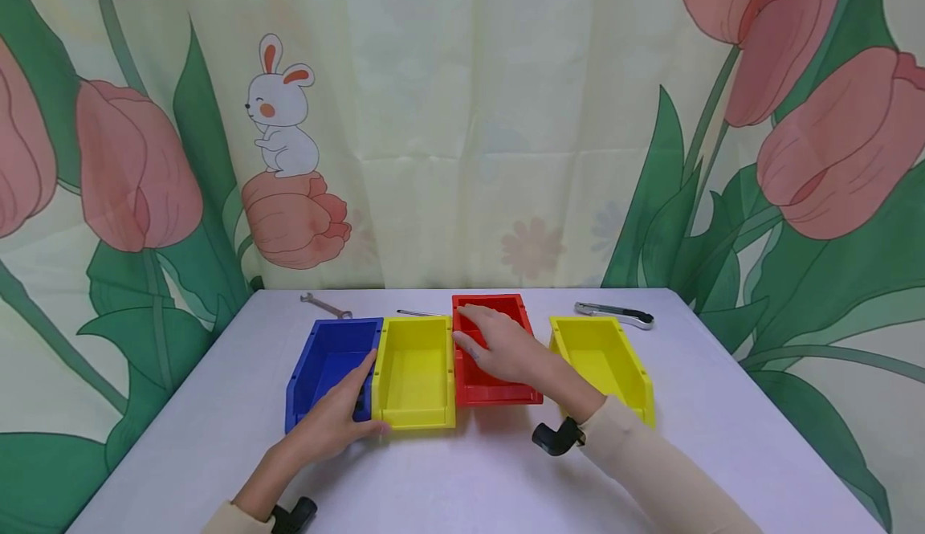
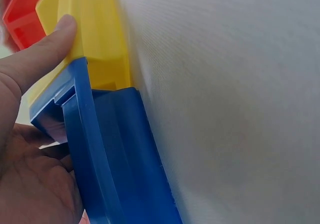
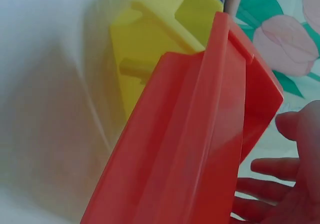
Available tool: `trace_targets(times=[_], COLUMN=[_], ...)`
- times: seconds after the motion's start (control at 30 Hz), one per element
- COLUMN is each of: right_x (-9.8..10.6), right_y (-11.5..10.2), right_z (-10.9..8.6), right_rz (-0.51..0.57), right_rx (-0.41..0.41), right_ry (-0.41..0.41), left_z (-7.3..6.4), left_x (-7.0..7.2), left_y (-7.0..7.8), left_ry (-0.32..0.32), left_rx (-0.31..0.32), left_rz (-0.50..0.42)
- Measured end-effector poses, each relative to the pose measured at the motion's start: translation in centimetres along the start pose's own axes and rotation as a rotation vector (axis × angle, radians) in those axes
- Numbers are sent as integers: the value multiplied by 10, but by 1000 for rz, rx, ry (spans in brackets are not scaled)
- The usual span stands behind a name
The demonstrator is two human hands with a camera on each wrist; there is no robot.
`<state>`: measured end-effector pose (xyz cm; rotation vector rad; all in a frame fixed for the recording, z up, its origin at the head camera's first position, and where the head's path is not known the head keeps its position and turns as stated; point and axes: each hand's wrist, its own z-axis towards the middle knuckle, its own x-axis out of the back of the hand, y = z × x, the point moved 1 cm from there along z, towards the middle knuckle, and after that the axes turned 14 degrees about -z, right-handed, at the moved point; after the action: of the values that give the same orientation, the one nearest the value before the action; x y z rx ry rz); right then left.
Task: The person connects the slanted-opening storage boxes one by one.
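My left hand (image 1: 336, 421) holds the near corner where a blue bin (image 1: 312, 373) meets a yellow bin (image 1: 415, 417). Its thumb lies against the yellow bin's front, with the other fingers reaching over the adjoining walls into the blue bin. To the right, a red bin (image 1: 499, 396) stands beside the yellow one, set slightly farther back. My right hand (image 1: 502, 345) is over the red bin, fingertips by its left wall. In the right wrist view its fingers (image 3: 272, 169) are spread, partly hidden behind the red wall.
A second yellow bin (image 1: 600, 357) stands apart at the right, beneath my right forearm's far side. Along the table's (image 1: 462, 486) back lie a wrench (image 1: 325, 304), a thin metal rod (image 1: 419, 312) and a silver-and-black hand tool (image 1: 614, 313). A printed curtain (image 1: 448, 116) hangs behind.
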<state>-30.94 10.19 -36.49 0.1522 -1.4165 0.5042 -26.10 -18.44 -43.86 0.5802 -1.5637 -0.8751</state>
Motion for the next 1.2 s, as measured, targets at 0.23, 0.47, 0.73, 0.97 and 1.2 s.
trace_targets(times=[0.23, 0.47, 0.73, 0.97, 1.2], right_x=[-2, -8, -9, -9, -10], right_y=[-6, -3, -3, -7, -8], right_z=[3, 4, 5, 7, 6], right_rz=[8, 56, 59, 61, 73], right_rx=[11, 1, 16, 29, 16], right_ry=[-20, -57, -66, -62, -66], left_z=[0, 0, 0, 0, 0], left_x=[0, -1, 0, 0, -1], left_y=[0, -2, -2, -1, -2], left_ry=[4, -5, -4, 2, -1], left_rx=[6, -14, -14, 4, -4], left_rz=[1, -9, -11, -4, -7])
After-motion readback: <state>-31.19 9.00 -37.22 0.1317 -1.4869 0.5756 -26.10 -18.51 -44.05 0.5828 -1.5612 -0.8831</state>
